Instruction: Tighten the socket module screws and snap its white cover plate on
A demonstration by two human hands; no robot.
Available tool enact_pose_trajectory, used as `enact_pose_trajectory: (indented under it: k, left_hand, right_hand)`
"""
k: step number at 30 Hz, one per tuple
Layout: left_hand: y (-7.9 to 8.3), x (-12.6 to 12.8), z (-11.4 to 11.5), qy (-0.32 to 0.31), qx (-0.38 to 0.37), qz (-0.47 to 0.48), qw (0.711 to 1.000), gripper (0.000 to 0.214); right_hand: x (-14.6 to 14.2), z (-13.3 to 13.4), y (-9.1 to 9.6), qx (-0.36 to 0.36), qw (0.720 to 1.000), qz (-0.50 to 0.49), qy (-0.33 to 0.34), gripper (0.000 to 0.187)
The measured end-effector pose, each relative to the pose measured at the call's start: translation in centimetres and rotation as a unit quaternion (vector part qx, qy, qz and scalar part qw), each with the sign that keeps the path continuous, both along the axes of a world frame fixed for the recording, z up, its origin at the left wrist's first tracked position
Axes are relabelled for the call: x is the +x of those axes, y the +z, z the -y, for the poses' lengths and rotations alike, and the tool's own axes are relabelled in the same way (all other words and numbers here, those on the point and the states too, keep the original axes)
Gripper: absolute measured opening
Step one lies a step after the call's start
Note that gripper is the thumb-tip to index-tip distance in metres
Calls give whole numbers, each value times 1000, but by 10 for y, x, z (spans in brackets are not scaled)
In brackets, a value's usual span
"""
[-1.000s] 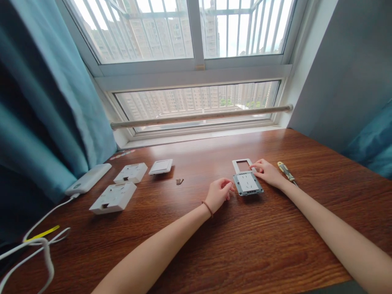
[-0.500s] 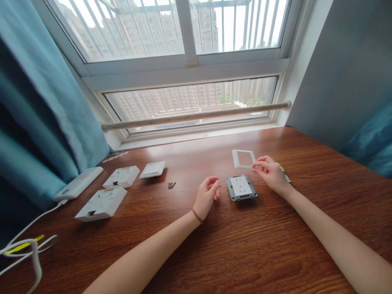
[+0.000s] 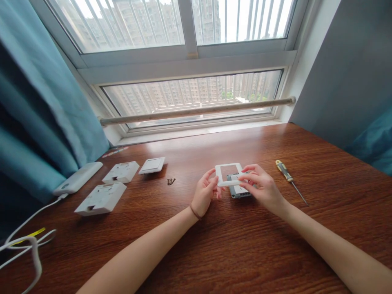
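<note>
Between both hands is a white square cover frame [image 3: 227, 183], raised and tilted above the table. My left hand [image 3: 206, 192] grips its left edge with thumb and fingers. My right hand [image 3: 263, 188] pinches its right edge. Below and partly behind the frame lies a wall socket module [image 3: 240, 190] with a white face and a grey mounting plate; the frame and my right fingers cover part of it. Several dark screws [image 3: 170, 181] lie on the table to the left of my left hand.
A screwdriver [image 3: 286, 173] lies right of my right hand. On the left are a white wall switch [image 3: 152, 165], two white mounting boxes [image 3: 102, 199], a white power strip [image 3: 80, 178] and its loose cable [image 3: 35, 257]. The wooden table [image 3: 196, 253] meets the window sill at the back.
My right hand has brought the cover frame left and toward me, over the socket module. My left hand has taken hold of its left edge. The screwdriver now shows fully.
</note>
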State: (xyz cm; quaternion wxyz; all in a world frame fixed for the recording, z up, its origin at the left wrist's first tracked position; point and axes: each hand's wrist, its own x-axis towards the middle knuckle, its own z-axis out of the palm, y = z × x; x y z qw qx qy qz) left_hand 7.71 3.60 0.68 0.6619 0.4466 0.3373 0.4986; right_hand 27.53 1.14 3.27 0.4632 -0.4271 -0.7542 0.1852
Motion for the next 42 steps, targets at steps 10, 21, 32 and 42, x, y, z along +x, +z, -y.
enact_pose_trajectory:
  k: [10, 21, 32, 42]
  left_hand:
    - [-2, 0, 3, -49, 9, 10, 999, 92]
    - [-2, 3, 2, -52, 3, 9, 999, 86]
    - [-7, 3, 2, -78, 32, -4, 996, 80]
    - [-13, 4, 2, -32, 144, -166, 975, 82]
  right_hand:
    - [2, -5, -3, -143, 967, -205, -40, 33]
    - [9, -16, -16, -220, 953, -183, -99, 46]
    - [14, -20, -21, -176, 964, -145, -135, 47]
    - [17, -25, -28, -174, 964, -92, -177, 44]
